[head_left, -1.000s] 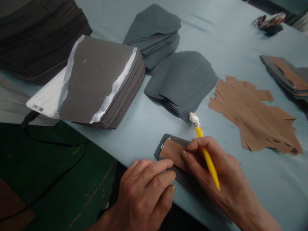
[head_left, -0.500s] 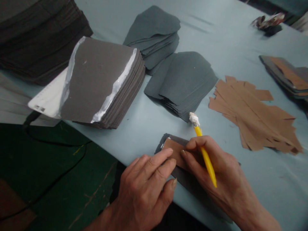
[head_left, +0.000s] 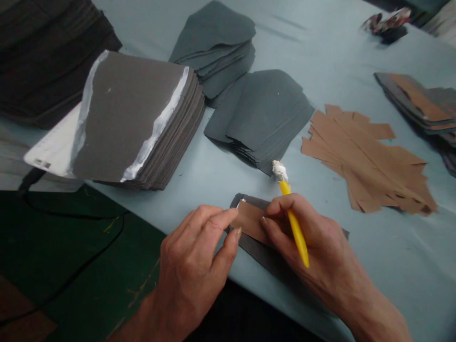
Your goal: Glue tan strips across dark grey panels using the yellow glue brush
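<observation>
A brown strip [head_left: 251, 218] lies on a dark grey piece [head_left: 265, 259] near the table's front edge. My right hand [head_left: 309, 237] holds a yellow-handled brush [head_left: 297, 232], its white-coated tip pointing up and away; the thumb and index fingertip of that hand also touch the brown strip. At the strip's left end is my left hand [head_left: 199, 261], its index fingertip on the corner and its thumb apart, just below. Nothing shows in its grasp. White paste shows at the strip's upper left corner.
A thick stack of dark sheets [head_left: 131, 114] with white paste along two edges rests at left on a white board [head_left: 53, 147]. Beyond are grey-green pieces [head_left: 263, 114]. Brown strips [head_left: 370, 161] lie at right, near layered pieces [head_left: 416, 102]. A black cable [head_left: 71, 275] hangs at lower left.
My left hand has shifted left along the brown strip to its end, and its thumb has come up close to the strip. The view has moved slightly; my right hand still holds the brush.
</observation>
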The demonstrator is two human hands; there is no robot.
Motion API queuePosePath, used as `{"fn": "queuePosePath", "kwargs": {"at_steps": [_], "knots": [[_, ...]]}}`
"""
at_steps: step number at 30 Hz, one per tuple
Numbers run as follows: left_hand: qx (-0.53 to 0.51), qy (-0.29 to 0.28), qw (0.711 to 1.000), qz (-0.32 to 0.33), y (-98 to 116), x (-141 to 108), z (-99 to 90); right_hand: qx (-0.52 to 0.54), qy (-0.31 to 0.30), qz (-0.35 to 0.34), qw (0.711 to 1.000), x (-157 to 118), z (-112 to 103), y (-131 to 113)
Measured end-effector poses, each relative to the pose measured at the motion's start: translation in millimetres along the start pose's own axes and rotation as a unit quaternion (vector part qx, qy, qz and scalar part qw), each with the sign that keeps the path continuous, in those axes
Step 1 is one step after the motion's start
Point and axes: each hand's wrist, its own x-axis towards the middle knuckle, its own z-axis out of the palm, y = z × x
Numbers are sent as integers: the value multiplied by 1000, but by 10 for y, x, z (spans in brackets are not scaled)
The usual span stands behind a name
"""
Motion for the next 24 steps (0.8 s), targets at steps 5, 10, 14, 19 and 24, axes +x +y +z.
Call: {"fn": "queuePosePath", "kwargs": {"at_steps": [5,10,14,19,24], "knots": [[7,0,1000,-5,-15,51,-20,3,-6,1,1000,12,-6,3],[4,15,1000,15,-21,39,-56,7,3,-6,1000,18,-7,-15],[-15,-7,998,60,24,-68,-66,10,6,-12,1000,28,-7,-27],[23,-34,996,73,121,-168,-5,16,0,-7,1000,40,-8,-33],[33,-35,997,64,124,-126,6,6,-4,0,1000,49,-10,-40]]}}
